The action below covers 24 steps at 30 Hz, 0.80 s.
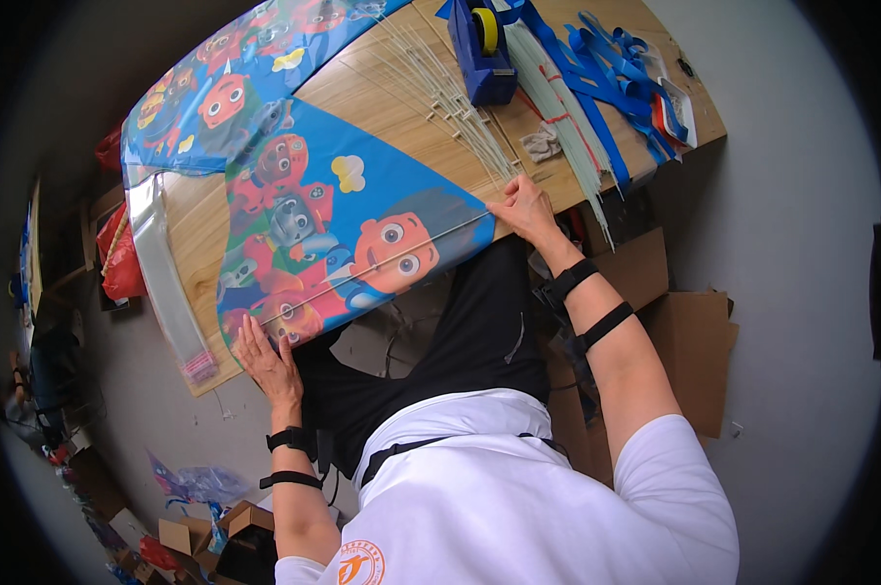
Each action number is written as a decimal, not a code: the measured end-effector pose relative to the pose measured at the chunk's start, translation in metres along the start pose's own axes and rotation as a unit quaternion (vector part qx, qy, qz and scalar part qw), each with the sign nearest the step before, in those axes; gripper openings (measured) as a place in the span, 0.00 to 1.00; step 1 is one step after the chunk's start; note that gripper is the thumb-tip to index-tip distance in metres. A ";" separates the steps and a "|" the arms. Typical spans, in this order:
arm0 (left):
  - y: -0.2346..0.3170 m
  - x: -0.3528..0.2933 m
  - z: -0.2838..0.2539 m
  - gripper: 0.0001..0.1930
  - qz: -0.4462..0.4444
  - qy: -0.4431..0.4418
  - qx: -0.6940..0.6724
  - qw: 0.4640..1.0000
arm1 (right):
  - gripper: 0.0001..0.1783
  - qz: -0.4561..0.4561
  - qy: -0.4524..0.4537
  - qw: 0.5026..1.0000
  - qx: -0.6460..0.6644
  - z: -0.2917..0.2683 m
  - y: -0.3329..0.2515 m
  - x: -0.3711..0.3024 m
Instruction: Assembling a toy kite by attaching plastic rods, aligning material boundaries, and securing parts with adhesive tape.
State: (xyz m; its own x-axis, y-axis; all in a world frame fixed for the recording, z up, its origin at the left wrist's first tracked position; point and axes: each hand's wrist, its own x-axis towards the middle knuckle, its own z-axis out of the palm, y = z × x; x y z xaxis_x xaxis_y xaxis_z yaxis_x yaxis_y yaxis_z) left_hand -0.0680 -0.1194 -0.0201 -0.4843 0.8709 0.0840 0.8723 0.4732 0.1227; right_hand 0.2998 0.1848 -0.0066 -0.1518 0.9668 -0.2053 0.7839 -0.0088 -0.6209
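Observation:
A blue kite sail (pixel 333 141) printed with cartoon figures lies over the front edge of the wooden table, its near part hanging above my lap. A thin pale rod (pixel 440 237) runs across its lower part, slanting from the left corner up to the right one. My left hand (pixel 268 363) rests on the sail's lower left corner with the fingers stretched out. At the right corner, my right hand (pixel 526 210) pinches the sail's tip by the end of the rod; the fingertips' exact hold is partly hidden.
More printed sails (pixel 226 68) cover the table's far left. Thin white rods (pixel 450 102), a blue tape dispenser (pixel 483 58), pale green rods (pixel 557 107) and blue ribbons (pixel 596 78) lie at the far right. A clear plastic strip (pixel 162 263) lies left. Cardboard boxes (pixel 689 341) stand right.

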 end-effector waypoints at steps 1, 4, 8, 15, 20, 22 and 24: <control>-0.003 -0.002 0.002 0.32 -0.001 0.000 0.001 1.000 | 0.24 0.000 0.001 1.000 0.002 0.000 -0.001 0.000; -0.010 -0.005 0.009 0.34 -0.006 -0.021 -0.009 1.000 | 0.23 0.002 0.011 1.000 0.006 0.001 0.000 0.000; -0.015 -0.007 0.013 0.38 -0.026 0.001 -0.050 0.998 | 0.21 -0.003 0.025 0.999 0.022 0.001 0.001 0.000; -0.019 -0.008 0.014 0.42 -0.058 -0.027 -0.051 0.997 | 0.21 -0.001 0.026 0.999 0.027 -0.002 0.004 0.001; -0.019 -0.008 0.014 0.42 -0.063 -0.027 -0.053 0.996 | 0.23 -0.014 -0.012 1.000 0.018 -0.007 0.008 0.001; -0.019 -0.007 0.014 0.42 -0.064 -0.027 -0.056 0.996 | 0.23 -0.015 -0.008 1.000 0.021 -0.008 0.010 0.000; -0.019 -0.008 0.015 0.42 -0.062 -0.029 -0.053 0.996 | 0.23 -0.016 -0.005 1.000 0.025 -0.009 0.011 0.000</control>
State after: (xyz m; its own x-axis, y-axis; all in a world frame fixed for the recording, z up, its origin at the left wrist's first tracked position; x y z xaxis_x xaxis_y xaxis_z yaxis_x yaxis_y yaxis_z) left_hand -0.0800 -0.1331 -0.0376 -0.5812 0.8137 0.0054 0.7920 0.5641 0.2336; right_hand 0.3136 0.1868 -0.0068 -0.1826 0.9641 -0.1930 0.7475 0.0086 -0.6642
